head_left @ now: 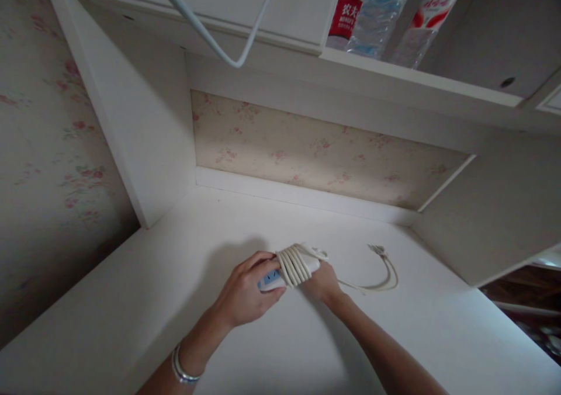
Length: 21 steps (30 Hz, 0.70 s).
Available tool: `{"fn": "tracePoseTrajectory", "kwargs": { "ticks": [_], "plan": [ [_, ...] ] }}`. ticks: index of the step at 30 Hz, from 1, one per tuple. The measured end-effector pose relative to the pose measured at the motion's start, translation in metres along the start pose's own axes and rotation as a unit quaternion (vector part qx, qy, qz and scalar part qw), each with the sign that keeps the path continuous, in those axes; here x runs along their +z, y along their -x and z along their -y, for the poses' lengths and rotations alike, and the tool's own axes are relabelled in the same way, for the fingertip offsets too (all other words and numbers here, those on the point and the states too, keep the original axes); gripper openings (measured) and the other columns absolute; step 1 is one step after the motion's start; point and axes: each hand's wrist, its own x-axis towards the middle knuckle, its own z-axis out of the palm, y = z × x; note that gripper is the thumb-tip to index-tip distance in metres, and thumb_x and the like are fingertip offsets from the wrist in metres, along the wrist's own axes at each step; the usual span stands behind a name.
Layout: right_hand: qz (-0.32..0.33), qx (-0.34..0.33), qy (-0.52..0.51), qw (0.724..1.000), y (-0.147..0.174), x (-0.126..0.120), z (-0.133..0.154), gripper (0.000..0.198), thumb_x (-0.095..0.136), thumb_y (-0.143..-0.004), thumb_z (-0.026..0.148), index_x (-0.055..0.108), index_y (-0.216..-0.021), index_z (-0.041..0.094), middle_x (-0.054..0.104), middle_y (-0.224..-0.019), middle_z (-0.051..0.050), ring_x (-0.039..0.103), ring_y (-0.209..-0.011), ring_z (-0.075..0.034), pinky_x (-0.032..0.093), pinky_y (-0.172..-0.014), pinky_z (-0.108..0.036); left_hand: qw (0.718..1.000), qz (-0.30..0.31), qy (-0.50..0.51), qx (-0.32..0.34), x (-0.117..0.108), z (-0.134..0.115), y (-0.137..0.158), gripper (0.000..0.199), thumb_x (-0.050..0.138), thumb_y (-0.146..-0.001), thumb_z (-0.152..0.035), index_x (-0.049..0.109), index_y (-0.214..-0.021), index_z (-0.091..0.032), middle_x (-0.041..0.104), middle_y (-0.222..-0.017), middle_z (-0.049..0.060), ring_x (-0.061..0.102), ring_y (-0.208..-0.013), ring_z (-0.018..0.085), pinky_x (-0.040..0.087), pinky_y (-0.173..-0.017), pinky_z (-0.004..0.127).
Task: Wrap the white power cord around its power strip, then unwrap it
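A white power strip (312,262) with blue socket faces is held over the white desktop, tilted up to the right. Its pale cord (294,265) is wound around the middle in several turns. My left hand (252,287) grips the left end, fingers over the top and thumb along the near side. At the right end, my right hand (322,283) is against the underside of the strip, its fingers hidden behind it. A loose length of cord trails right from that hand and curves back to the plug (377,249) on the desktop.
The desktop (245,219) sits in a white cabinet recess with side panels. Overhead, a shelf holds plastic bottles (379,15), and a pale cable (236,62) hangs in a loop. Floral wallpaper (280,144) covers the back and left wall.
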Motion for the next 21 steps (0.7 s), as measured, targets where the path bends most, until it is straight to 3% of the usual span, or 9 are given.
{"fn": "tracePoseTrajectory", "kwargs": {
  "ticks": [4, 9, 13, 17, 21],
  "plan": [
    [-0.001, 0.073, 0.006, 0.997, 0.013, 0.002, -0.012, 0.053, 0.020, -0.096, 0.034, 0.070, -0.084, 0.020, 0.072, -0.081, -0.012, 0.068, -0.074, -0.023, 0.040, -0.060, -0.028, 0.997, -0.048, 0.001, -0.061, 0.000, 0.003, -0.002, 0.028, 0.067, -0.070, -0.024, 0.055, -0.096, -0.022, 0.062, -0.107, 0.005, 0.060, -0.097, 0.018, 0.050, -0.084, 0.030],
    [-0.046, 0.058, 0.033, 0.997, 0.038, 0.003, -0.016, 0.056, 0.020, -0.096, 0.036, 0.068, -0.072, 0.021, 0.071, -0.070, -0.008, 0.066, -0.060, -0.020, 0.034, -0.055, -0.027, 0.984, -0.080, -0.072, -0.143, 0.002, 0.009, -0.003, 0.034, 0.066, -0.071, -0.029, 0.052, -0.101, -0.023, 0.065, -0.096, 0.002, 0.064, -0.083, 0.018, 0.050, -0.073, 0.029],
    [-0.153, -0.050, 0.059, 0.985, 0.059, -0.010, -0.009, 0.048, 0.031, -0.095, 0.032, 0.063, -0.061, 0.020, 0.066, -0.056, -0.004, 0.059, -0.050, -0.015, 0.027, -0.053, -0.028, 0.977, -0.070, -0.130, -0.154, 0.003, 0.012, -0.005, 0.032, 0.064, -0.073, -0.026, 0.052, -0.102, -0.023, 0.063, -0.098, 0.003, 0.063, -0.086, 0.019, 0.049, -0.074, 0.029],
    [-0.272, -0.156, 0.075, 0.947, 0.064, -0.038, 0.003, 0.039, 0.042, -0.090, 0.026, 0.057, -0.055, 0.019, 0.057, -0.046, 0.000, 0.050, -0.044, -0.011, 0.022, -0.054, -0.030, 0.971, -0.055, -0.181, -0.147, 0.010, 0.015, -0.005, 0.025, 0.061, -0.076, -0.022, 0.053, -0.099, -0.022, 0.062, -0.094, 0.004, 0.063, -0.083, 0.018, 0.048, -0.072, 0.029],
    [-0.339, -0.251, 0.076, 0.904, 0.055, -0.066, 0.017, 0.034, 0.049, -0.086, 0.022, 0.054, -0.052, 0.018, 0.054, -0.044, 0.000, 0.045, -0.043, -0.011, 0.020, -0.054, -0.031, 0.971, -0.004, -0.202, -0.124, 0.021, 0.018, -0.001, 0.022, 0.063, -0.074, -0.020, 0.054, -0.094, -0.022, 0.062, -0.091, 0.003, 0.062, -0.084, 0.020, 0.049, -0.074, 0.030]
  ]
}}
